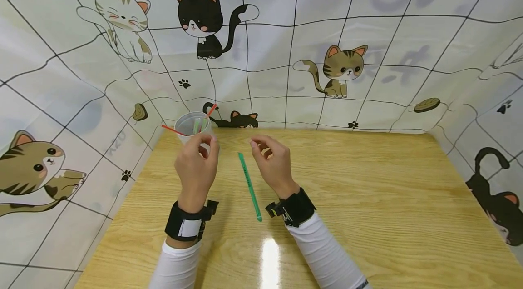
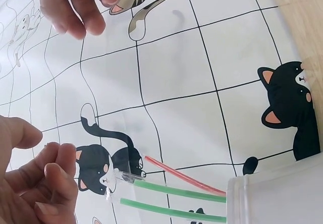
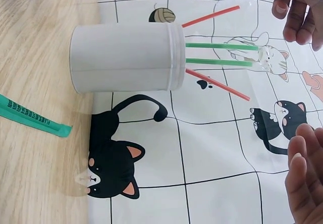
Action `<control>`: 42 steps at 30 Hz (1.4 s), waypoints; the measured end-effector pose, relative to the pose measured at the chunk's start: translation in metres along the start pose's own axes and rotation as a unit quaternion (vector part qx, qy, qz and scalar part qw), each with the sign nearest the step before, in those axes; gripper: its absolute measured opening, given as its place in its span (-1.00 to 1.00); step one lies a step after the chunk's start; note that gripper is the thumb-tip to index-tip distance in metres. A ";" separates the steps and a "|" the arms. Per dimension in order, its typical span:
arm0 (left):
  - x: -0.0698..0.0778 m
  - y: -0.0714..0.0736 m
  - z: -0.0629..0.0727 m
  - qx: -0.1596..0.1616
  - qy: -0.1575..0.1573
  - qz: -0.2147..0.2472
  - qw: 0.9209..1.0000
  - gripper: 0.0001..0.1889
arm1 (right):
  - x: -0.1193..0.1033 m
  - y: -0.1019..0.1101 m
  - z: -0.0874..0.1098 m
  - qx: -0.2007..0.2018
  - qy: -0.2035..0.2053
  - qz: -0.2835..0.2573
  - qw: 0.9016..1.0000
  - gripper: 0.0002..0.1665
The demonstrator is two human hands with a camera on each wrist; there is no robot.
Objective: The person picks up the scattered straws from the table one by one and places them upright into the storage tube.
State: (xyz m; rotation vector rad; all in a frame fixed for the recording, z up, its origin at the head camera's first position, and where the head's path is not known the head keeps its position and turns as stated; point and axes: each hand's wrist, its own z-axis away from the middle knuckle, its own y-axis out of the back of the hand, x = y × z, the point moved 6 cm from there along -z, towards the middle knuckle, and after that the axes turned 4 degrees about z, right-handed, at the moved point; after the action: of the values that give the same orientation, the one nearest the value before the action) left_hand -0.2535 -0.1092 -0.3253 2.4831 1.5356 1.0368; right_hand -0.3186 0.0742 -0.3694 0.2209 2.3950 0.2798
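Observation:
My left hand (image 1: pixel 196 168) hovers just in front of a white cup (image 2: pixel 282 196), its thumb and forefinger bent close together in a ring. To its right, my right hand (image 1: pixel 273 161) is in a similar pose, with its fingers loosely curled. Nothing shows between the fingertips of either hand. The cup holds red straws (image 3: pixel 212 16) and green straws (image 3: pixel 222 46), which stick out past its rim. Clear crinkled film (image 2: pixel 128 176) shows at the tip of one green straw. On the table, between the forearms, lies a long thin green stick-shaped packet (image 1: pixel 250 186) with dark print.
The wooden table (image 1: pixel 388 198) extends widely to the right of both hands. A white cloth (image 1: pixel 269 84) printed with cats and grid lines stands behind it and along both sides. The cup is at the table's back left corner, close to the cloth.

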 end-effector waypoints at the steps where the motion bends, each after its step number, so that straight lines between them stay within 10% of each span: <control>1: 0.000 -0.001 0.001 -0.001 0.002 0.001 1.000 -0.84 | 0.000 -0.001 0.001 0.000 0.000 0.001 1.000 -0.81; 28: -0.005 0.000 0.007 -0.017 0.011 -0.003 1.000 -0.83 | 0.030 -0.027 0.017 -0.070 -0.069 0.043 0.994 -0.82; 42: -0.006 0.002 0.007 -0.022 0.020 0.004 1.000 -0.82 | 0.059 -0.053 0.034 -0.210 -0.197 0.161 0.944 -0.80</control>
State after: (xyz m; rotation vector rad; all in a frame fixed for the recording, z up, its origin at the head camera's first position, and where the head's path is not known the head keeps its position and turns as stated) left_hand -0.2500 -0.1128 -0.3337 2.4568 1.4972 1.1162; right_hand -0.3440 0.0421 -0.4455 0.4251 1.8445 0.8080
